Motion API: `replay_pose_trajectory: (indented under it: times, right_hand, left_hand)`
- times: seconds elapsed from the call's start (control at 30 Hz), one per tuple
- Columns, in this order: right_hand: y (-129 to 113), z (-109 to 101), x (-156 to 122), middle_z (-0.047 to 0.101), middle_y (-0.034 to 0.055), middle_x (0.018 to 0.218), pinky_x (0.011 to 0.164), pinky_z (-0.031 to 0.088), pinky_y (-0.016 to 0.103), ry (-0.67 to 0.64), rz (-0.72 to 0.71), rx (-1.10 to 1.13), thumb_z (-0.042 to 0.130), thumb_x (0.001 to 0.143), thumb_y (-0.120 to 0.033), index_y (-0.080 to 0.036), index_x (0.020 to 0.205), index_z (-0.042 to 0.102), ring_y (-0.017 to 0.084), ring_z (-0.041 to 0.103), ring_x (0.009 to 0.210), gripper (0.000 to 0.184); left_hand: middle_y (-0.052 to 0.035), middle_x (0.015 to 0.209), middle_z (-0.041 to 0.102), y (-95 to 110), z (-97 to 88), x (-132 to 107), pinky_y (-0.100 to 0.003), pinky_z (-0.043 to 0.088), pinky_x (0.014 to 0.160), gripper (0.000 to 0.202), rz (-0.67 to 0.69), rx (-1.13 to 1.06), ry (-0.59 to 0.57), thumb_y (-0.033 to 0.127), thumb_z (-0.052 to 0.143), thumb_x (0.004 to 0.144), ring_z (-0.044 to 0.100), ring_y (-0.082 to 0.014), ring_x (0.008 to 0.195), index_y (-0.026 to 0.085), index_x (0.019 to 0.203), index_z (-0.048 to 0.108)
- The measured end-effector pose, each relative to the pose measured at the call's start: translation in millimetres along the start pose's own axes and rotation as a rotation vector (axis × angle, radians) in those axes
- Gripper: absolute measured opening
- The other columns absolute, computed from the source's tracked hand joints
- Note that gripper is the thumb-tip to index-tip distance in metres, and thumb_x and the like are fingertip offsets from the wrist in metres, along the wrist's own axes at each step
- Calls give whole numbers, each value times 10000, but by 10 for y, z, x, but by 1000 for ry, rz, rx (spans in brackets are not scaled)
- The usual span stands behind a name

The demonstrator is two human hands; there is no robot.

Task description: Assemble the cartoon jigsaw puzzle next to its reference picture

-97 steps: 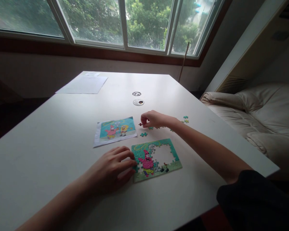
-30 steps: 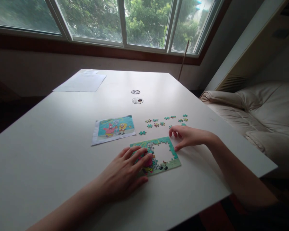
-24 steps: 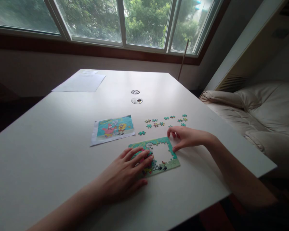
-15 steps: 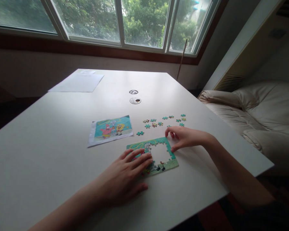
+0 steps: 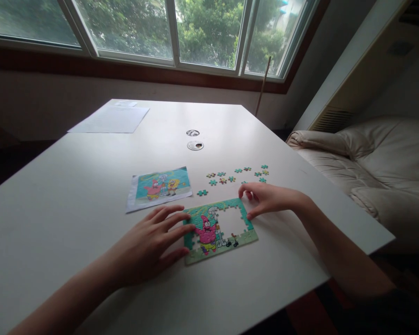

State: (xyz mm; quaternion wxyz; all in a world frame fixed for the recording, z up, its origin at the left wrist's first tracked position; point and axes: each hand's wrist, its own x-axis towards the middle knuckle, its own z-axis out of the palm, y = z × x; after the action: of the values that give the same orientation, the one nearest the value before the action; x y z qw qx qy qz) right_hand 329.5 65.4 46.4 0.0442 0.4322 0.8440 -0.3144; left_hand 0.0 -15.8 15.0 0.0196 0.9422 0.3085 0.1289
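Observation:
A partly filled jigsaw puzzle (image 5: 211, 246) lies flat on the white table in front of me, a pink starfish figure on its left half. A large gap right of centre and a smaller one at the lower left show white. My left hand (image 5: 160, 237) is open, fingers spread, fingertips over the puzzle's left edge. My right hand (image 5: 265, 199) is curled at the upper right corner, index finger and thumb against the frame, its other fingers folded. Beyond the puzzle lie several loose jigsaw pieces (image 5: 222, 180), one partly hidden behind my right hand. A printed reference picture (image 5: 162, 184) lies to their left.
White paper sheets (image 5: 111, 119) lie at the table's far left. Two round fittings (image 5: 195, 145) are set in the tabletop (image 5: 73, 186). A cream leather sofa (image 5: 366, 153) stands right of the table, and windows (image 5: 209, 32) line the far wall.
My left hand has drawn back to the left, off the middle of the puzzle, uncovering the pink figure and the lower left gap. My right hand stays at the corner.

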Motion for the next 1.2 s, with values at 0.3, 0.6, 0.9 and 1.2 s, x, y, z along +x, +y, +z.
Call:
replay_pose_trajectory:
  times: [0.3, 0.6, 0.9, 1.2]
  right_hand:
    - [9, -2, -1, 565, 29, 878, 649, 402, 243, 19, -20, -6, 708, 681, -472, -204, 1036, 561, 151, 525, 753, 469]
    - [-1, 66, 332, 632, 25, 804, 688, 378, 261, 524, 65, -150, 544, 838, -285, -188, 898, 641, 144, 563, 725, 150]
    - [-43, 38, 499, 657, 42, 846, 692, 404, 262, 441, 178, -113, 582, 816, -285, -186, 996, 629, 164, 587, 751, 210]
    - [-75, -68, 476, 635, 80, 923, 702, 425, 270, 260, 235, -62, 622, 761, -281, -158, 938, 623, 190, 586, 824, 215]
  left_hand:
    - [-61, 1165, 611, -22, 15, 2, -425, 482, 903, 281, 1, -49, 3, 228, 460, 915, 511, -248, 1126, 266, 1171, 570]
    - [-68, 1145, 616, -7, 6, 27, -407, 486, 900, 279, -9, -82, 4, 222, 471, 899, 538, -240, 1093, 259, 1153, 579]
    - [-72, 1124, 612, 13, -15, 49, -402, 482, 905, 271, -19, -88, -3, 224, 469, 896, 537, -232, 1081, 257, 1139, 582]
    - [-74, 1118, 613, 19, -23, 45, -398, 481, 903, 266, -19, -89, 9, 222, 471, 891, 541, -230, 1076, 253, 1132, 581]
